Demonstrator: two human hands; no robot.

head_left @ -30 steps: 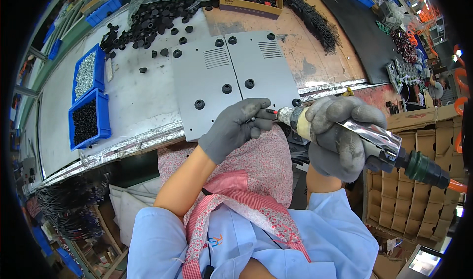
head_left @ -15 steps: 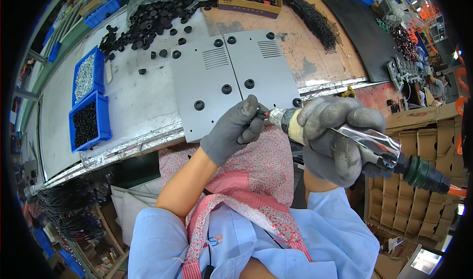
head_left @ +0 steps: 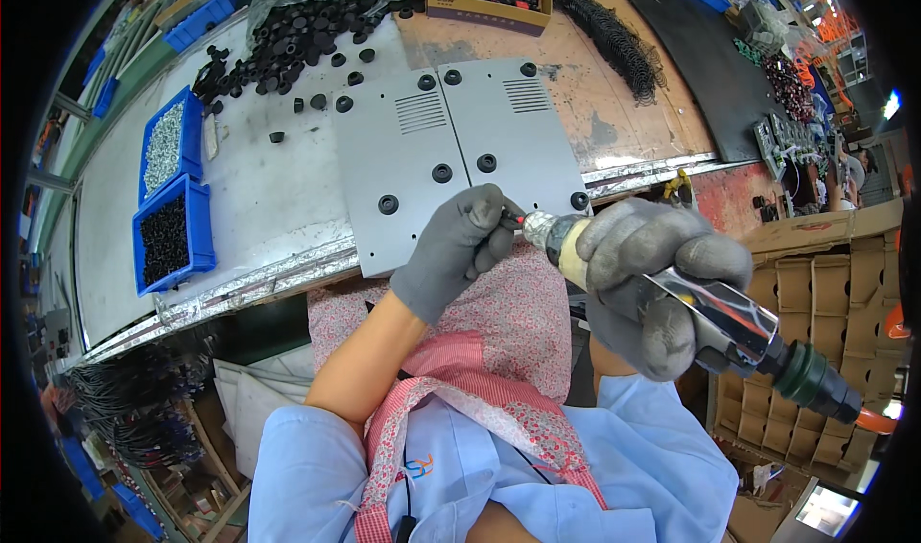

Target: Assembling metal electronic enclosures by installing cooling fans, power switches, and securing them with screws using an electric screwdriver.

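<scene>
Grey-gloved right hand (head_left: 645, 274) clenches silver metal driver (head_left: 718, 305); grey-gloved left hand (head_left: 455, 244) pinches small dark piece (head_left: 511, 211) (half-hidden). I judge loading; wants alignment.

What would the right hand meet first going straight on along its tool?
Likely the left hand: the power tool in the right hand points at its thumb side, tip close by; whether they touch is unclear.

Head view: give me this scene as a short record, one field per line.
Right: gray-gloved right hand, wrapped around a silver-and-cream cylindrical power driver
Left: gray-gloved left hand, curled at the driver's tip; exact grip unclear
Centre: two flat gray slotted panels side by side, bearing black round feet
Far left: two adjoining blue rectangular plastic bins, one of silvery pieces, one of black pieces
</scene>
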